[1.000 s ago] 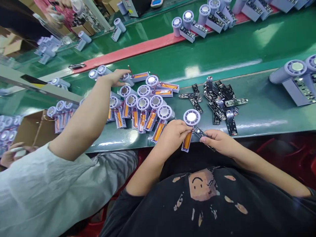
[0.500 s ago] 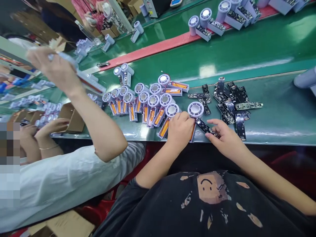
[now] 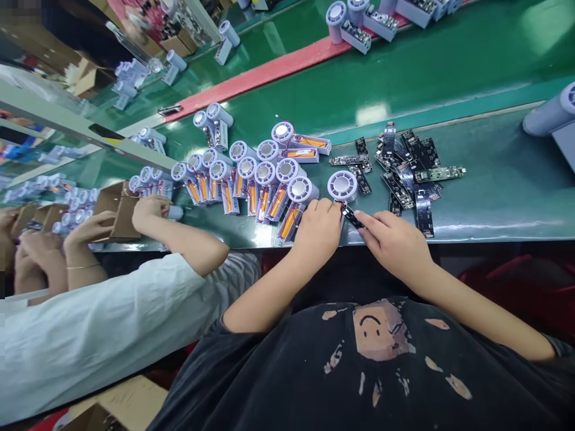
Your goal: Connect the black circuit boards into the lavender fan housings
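Lavender fan unit (image 3: 342, 187) is at the front edge of the worktop (image 3: 494, 197), directly before the person, with its round head turned upward and its handle pointing toward the body. The left hand (image 3: 320, 223) is closed around this handle, the fingers curled over it, so most of the handle is hidden. Thin red wires (image 3: 340, 204) can be seen just below the round head, close to the left fingertips. The right hand (image 3: 398, 242) is partly closed; its thumb and fingertips pinch the lower end of a narrow black circuit board (image 3: 351, 215). The upper end of this board is very near to the wires; whether it touches them, I cannot tell.

On the left of the held unit, similar lavender units (image 3: 265, 172) are grouped closely together, many with an orange part visible in the open handle. The nearest one is just beside the left hand. On the right, a loose pile of circuit boards (image 3: 406, 176) lies on the worktop, one across another, with a paler board (image 3: 442, 173) on top.

Beyond the worktop runs a green surface (image 3: 404, 78) with a red strip (image 3: 251, 81), along which several units with boards (image 3: 357, 37) are placed. At the left, a co-worker's hand (image 3: 150, 212) is among more lavender units, beside a cardboard box (image 3: 128, 216).
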`<move>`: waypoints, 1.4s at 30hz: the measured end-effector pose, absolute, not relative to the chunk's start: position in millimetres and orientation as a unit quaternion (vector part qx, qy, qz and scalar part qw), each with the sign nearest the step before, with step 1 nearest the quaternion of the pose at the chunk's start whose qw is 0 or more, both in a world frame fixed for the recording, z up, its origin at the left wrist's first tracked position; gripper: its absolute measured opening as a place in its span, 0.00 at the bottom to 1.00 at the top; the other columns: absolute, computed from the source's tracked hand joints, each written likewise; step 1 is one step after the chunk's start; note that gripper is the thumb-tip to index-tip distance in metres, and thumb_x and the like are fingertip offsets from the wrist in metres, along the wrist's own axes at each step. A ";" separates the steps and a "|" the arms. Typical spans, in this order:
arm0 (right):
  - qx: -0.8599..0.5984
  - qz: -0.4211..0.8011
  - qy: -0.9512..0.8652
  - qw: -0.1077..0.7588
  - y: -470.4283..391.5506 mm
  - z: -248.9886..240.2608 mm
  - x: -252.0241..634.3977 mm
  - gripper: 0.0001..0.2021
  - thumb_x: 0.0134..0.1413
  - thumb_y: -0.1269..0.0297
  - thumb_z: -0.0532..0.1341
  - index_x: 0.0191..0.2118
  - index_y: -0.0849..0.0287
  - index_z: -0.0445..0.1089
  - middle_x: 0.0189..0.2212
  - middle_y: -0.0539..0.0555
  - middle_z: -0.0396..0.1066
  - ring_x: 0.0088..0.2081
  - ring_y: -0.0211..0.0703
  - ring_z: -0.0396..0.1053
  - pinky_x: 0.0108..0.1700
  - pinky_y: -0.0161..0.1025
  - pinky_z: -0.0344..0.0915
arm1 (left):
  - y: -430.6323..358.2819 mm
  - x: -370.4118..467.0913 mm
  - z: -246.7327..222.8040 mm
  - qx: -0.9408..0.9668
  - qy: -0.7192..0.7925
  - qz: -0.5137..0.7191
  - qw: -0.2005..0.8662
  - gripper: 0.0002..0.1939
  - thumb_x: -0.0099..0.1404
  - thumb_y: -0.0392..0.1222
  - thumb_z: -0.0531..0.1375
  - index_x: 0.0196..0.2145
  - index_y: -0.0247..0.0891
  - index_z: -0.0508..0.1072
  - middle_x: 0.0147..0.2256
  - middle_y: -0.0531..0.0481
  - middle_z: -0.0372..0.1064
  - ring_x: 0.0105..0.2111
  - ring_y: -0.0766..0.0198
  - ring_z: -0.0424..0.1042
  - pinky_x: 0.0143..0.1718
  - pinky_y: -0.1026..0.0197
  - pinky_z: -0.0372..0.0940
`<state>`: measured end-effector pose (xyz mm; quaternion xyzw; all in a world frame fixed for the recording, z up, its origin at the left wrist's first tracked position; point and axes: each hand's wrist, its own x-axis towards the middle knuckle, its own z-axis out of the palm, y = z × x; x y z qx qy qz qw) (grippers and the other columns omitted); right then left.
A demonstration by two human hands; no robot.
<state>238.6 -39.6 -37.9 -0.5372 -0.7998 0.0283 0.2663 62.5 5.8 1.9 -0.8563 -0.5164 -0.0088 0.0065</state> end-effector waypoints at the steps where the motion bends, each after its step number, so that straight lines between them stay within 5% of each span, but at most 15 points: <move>1: -0.532 0.016 -0.805 0.260 -40.8 -38.0 239.3 0.15 0.67 0.62 0.57 0.55 0.57 0.73 0.34 0.54 0.75 0.32 0.41 0.69 0.32 0.38 0.58 | 3.6 62.9 2.8 -0.853 -0.521 -0.020 -0.024 0.15 0.73 0.34 0.48 0.45 0.31 0.74 0.39 0.39 0.72 0.41 0.51 0.70 0.45 0.49 0.67; 5: -0.531 -0.026 -0.810 0.245 -42.1 -38.2 247.3 0.15 0.67 0.61 0.57 0.54 0.58 0.74 0.30 0.53 0.73 0.32 0.43 0.66 0.33 0.39 0.55 | -2.2 56.9 6.9 -0.850 -0.496 -0.067 -0.164 0.15 0.73 0.35 0.49 0.48 0.33 0.74 0.39 0.44 0.74 0.41 0.57 0.73 0.47 0.53 0.68; 8: -0.529 -0.009 -0.815 0.236 -40.0 -38.5 251.2 0.18 0.65 0.58 0.59 0.56 0.59 0.73 0.36 0.57 0.74 0.35 0.46 0.66 0.36 0.41 0.57 | -5.8 48.3 8.1 -0.863 -0.457 -0.099 -0.190 0.16 0.73 0.34 0.51 0.52 0.35 0.73 0.44 0.44 0.74 0.44 0.59 0.72 0.49 0.54 0.68; 14: -0.542 0.027 -0.805 0.238 -38.6 -41.6 245.3 0.19 0.63 0.63 0.59 0.57 0.61 0.71 0.32 0.55 0.74 0.34 0.46 0.68 0.36 0.41 0.58 | -17.4 39.7 11.9 -0.884 -0.466 -0.044 0.015 0.15 0.72 0.37 0.53 0.52 0.36 0.73 0.42 0.43 0.72 0.39 0.56 0.70 0.41 0.55 0.64; 20: -0.522 0.033 -0.811 0.261 -37.2 -44.9 249.8 0.18 0.63 0.63 0.59 0.56 0.64 0.72 0.31 0.56 0.75 0.33 0.47 0.69 0.36 0.42 0.62 | -20.1 36.4 12.4 -0.907 -0.414 -0.025 0.077 0.13 0.73 0.38 0.53 0.51 0.37 0.73 0.45 0.45 0.75 0.40 0.56 0.71 0.38 0.55 0.63; 25: -0.516 0.057 -0.812 0.267 -37.2 -48.1 254.6 0.18 0.64 0.62 0.58 0.56 0.62 0.72 0.32 0.57 0.75 0.34 0.47 0.70 0.37 0.42 0.64 | 0.5 40.1 15.3 -0.902 -0.423 -0.082 0.004 0.13 0.72 0.38 0.54 0.51 0.38 0.71 0.59 0.40 0.68 0.57 0.51 0.68 0.54 0.49 0.66; 29: -0.505 0.052 -0.813 0.283 -37.3 -49.4 257.3 0.17 0.64 0.63 0.58 0.55 0.62 0.72 0.31 0.55 0.74 0.33 0.45 0.69 0.37 0.41 0.64 | 29.9 45.6 19.6 -0.906 -0.402 -0.084 -0.106 0.29 0.67 0.32 0.55 0.65 0.38 0.58 0.68 0.39 0.55 0.68 0.55 0.57 0.64 0.49 0.61; 42: -0.488 0.035 -0.836 0.247 -36.8 -28.0 262.3 0.16 0.63 0.64 0.57 0.53 0.62 0.74 0.27 0.54 0.72 0.30 0.42 0.66 0.32 0.39 0.60 | 39.6 68.0 24.3 -0.860 -0.492 -0.046 -0.126 0.32 0.61 0.28 0.56 0.62 0.39 0.60 0.56 0.39 0.64 0.56 0.47 0.67 0.57 0.46 0.66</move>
